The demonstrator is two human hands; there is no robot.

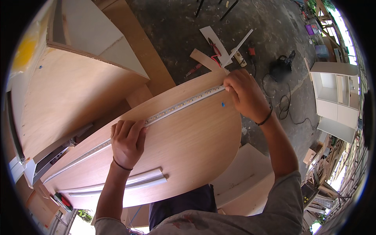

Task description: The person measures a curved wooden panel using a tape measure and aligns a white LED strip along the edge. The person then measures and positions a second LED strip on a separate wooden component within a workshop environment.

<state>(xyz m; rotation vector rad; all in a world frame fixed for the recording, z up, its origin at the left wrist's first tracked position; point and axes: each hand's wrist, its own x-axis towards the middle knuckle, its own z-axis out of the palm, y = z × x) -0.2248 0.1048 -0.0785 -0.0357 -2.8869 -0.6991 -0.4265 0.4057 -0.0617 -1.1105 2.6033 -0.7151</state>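
A long LED light strip [184, 104], with small yellowish dots in a slim silver channel, runs diagonally across a rounded light-wood board [192, 145]. My left hand [128, 143] is closed on the strip near its middle, with fingers curled over the channel. Farther right, my right hand [244, 94] pinches the strip's far end close to the board's edge; its fingers cover that end. Two or so loose pale channel pieces [137, 180] lie on the board beside my left forearm. A small blue mark [223, 104] shows just below my right hand.
A large plywood box [78, 90] stands at the left, beside the board. Pale offcuts [214, 44], a red-handled tool [194, 70] and a black cable [290, 98] are on the dark floor. White cabinets [335, 94] stand at the right. A red-and-black tool [63, 201] sits at the board's lower left.
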